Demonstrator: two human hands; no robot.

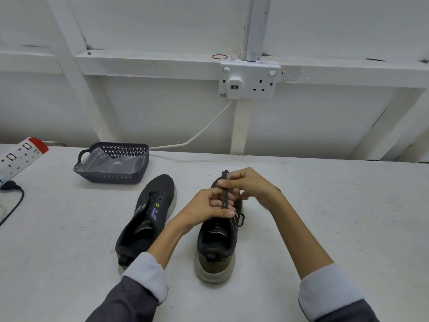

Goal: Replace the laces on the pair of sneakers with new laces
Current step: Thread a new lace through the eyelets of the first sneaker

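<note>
Two dark sneakers stand on the white table, heels toward me. The left sneaker [148,219] has bare eyelets and no lace. Above the right sneaker [217,240] both hands work on a dark lace [224,198]. My left hand [209,209] pinches the lace over the shoe's tongue area. The lace rises up to my right hand [246,184], which pinches its upper part between thumb and fingers. A loop of lace [240,220] hangs at the shoe's right side. The front of the right shoe is hidden by my hands.
A dark perforated basket [130,175] holding a clear plastic packet sits at the back left. A power strip [18,156] and a black cable [14,201] lie at the far left edge. A wall socket [249,81] with a white cord is behind.
</note>
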